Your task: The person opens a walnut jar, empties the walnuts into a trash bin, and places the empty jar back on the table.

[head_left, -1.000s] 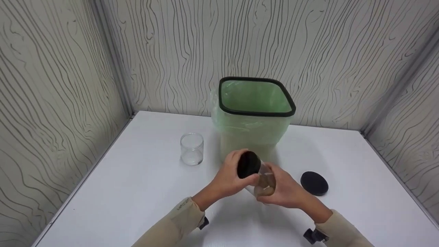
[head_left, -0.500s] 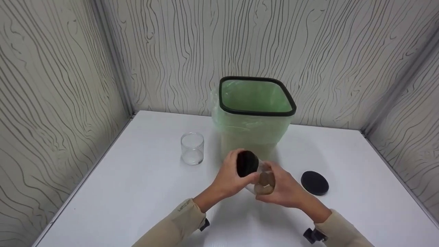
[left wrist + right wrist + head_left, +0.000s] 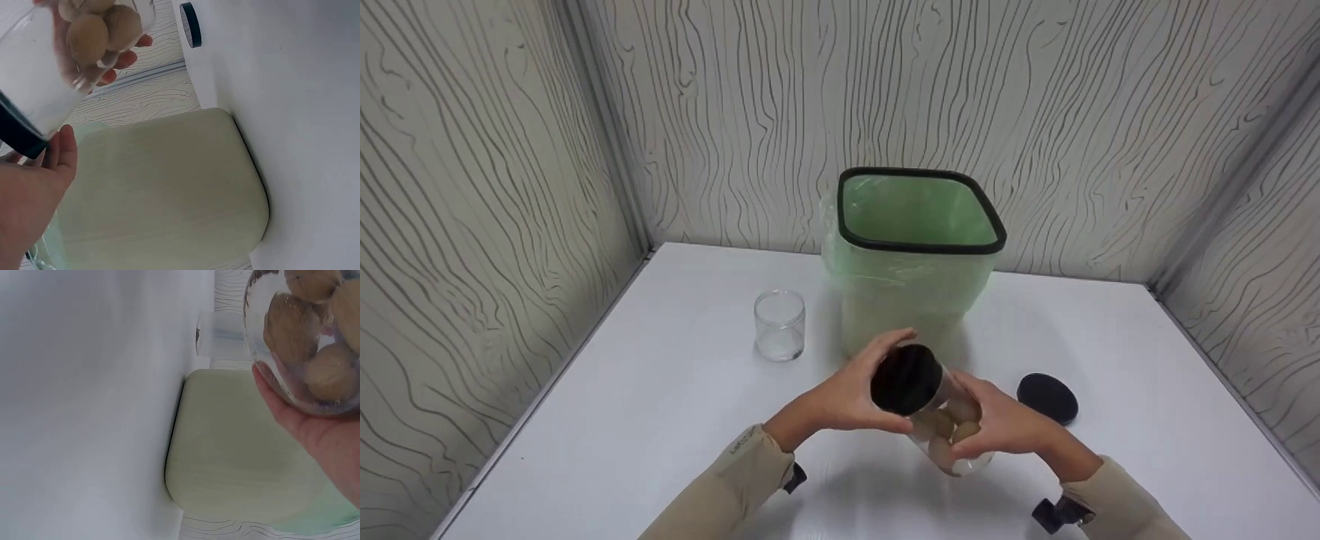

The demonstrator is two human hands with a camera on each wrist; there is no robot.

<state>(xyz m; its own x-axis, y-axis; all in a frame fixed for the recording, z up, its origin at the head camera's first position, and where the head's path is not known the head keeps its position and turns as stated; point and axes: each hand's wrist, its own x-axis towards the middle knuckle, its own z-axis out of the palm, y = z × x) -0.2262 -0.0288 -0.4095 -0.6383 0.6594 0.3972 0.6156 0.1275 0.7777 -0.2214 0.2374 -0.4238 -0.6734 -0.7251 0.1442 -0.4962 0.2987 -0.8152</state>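
Observation:
A clear jar (image 3: 949, 393) with a black lid (image 3: 906, 379) is held tilted in both hands above the table, lid end up and to the left. Several brown walnuts (image 3: 292, 329) lie in its lower end. My left hand (image 3: 846, 396) curves round the lid, thumb on the near side and fingers on the far side. Gripping the jar's body near its base is my right hand (image 3: 1011, 424), with the thumb in front. In the left wrist view the left fingertips (image 3: 67, 147) show right at the lid's edge.
Behind the hands stands a pale bin (image 3: 915, 289) with a black rim and a green liner. A clear open jar (image 3: 780, 326) stands left of it on the white table (image 3: 660, 397). A loose black lid (image 3: 1048, 397) lies to the right.
The jar has come down and nearer, with more of its walnut-filled end showing. Both hands have moved with it, and the left fingers are now straighter around the lid.

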